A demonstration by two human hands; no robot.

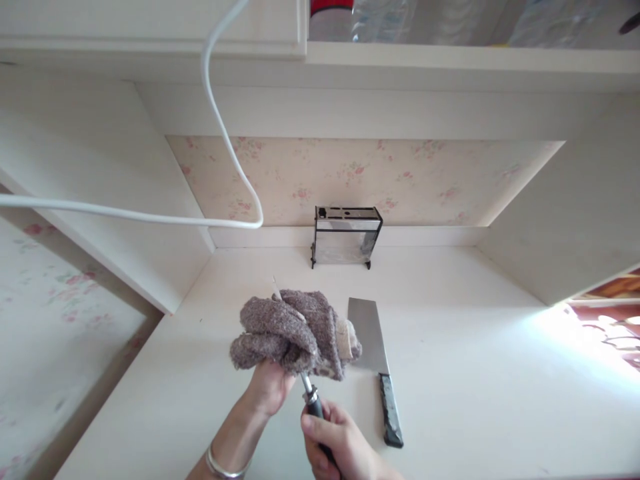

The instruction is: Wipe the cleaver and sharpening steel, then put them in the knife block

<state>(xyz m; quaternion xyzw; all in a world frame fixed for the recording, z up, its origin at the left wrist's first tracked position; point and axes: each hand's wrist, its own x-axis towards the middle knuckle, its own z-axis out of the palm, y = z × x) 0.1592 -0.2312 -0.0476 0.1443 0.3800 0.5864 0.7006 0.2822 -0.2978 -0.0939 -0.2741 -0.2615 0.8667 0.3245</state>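
A brownish-grey towel (280,323) is folded around the metal rod of a honing steel (314,403). My left hand (273,387) grips the towel from below, with most of its fingers hidden by the cloth. The rod's thin tip sticks out past the towel's far side. My right hand (333,437) is closed around the steel's black handle, close to the front of the view. Just right of the towel, a cleaver (370,337) lies flat on the white counter (465,373), its black handle towards me.
At the back of the counter stands a metal knife holder (347,240) with a black slotted top. A white cable (225,133) hangs across the upper left. Overhead is a cabinet shelf (450,57), and white side panels (560,200) flank the counter.
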